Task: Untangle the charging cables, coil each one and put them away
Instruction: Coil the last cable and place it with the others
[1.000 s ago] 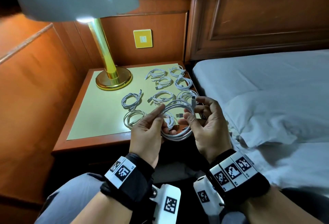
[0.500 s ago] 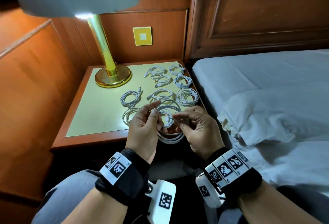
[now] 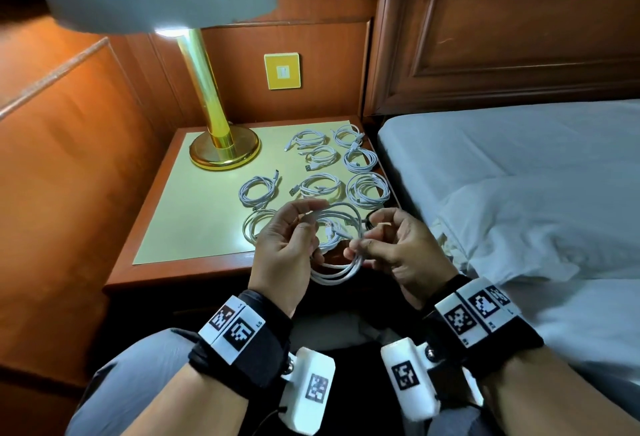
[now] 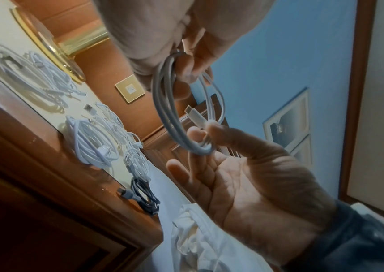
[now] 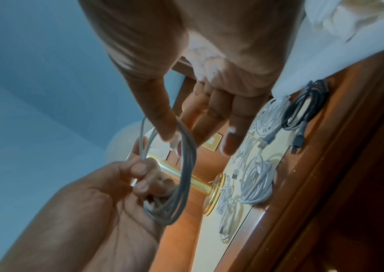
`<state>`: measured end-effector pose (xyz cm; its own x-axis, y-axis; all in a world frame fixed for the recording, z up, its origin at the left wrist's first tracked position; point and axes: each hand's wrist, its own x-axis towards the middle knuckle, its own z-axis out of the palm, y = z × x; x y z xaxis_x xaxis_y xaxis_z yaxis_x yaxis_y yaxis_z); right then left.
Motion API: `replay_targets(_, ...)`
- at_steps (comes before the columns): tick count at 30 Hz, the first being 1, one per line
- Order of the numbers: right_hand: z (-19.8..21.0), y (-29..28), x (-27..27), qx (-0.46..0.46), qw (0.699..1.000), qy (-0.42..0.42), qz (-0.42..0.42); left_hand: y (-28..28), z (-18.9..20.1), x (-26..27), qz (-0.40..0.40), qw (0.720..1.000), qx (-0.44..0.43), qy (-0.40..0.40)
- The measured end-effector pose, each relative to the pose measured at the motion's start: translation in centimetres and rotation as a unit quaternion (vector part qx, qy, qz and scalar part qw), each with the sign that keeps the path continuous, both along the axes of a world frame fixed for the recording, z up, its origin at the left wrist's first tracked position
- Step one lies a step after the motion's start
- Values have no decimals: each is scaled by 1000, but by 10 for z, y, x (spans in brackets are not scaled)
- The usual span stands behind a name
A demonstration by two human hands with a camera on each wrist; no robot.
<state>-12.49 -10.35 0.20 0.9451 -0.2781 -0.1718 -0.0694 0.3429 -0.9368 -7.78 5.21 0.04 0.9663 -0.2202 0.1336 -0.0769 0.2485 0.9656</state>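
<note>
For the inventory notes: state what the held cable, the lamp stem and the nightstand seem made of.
Held cable: smooth matte white plastic or rubber sheath, bending into soft loops. Lamp stem: polished brass-coloured metal, mirror-like highlights. Nightstand: glossy reddish wood or veneer, grain visible.

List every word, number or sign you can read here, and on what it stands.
No text reads clearly.
Left wristband: tiny print beside the square codes, too small to read.
Right wristband: the same.
Yellow wall plate: a small mark, blurred.
</note>
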Motion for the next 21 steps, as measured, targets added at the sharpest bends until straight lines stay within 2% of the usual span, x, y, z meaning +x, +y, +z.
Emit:
replay_targets(3,-1,-1,0,-20,999,39,29,0,-1,-1,-14,999,29,-33)
replay_targets(7,-5,3,-1,-100,993,57,16,-2,-1,-3,-34,998,44,-43)
replay_targets(9,-5,4,0,-110,992,56,-3,-3,0,-4,-43,997,38,-44)
replay_targets(11,-3,5,1,-87,995,51,-8,-4,2,-3,-39,998,25,-36)
replay_targets(15,4,7,-1,51,996,53,50,-1,6,0,-30,999,2,-19)
replay_targets(21,14,2,-6,104,984,68,126,7,6,5,-63,997,-33,-16)
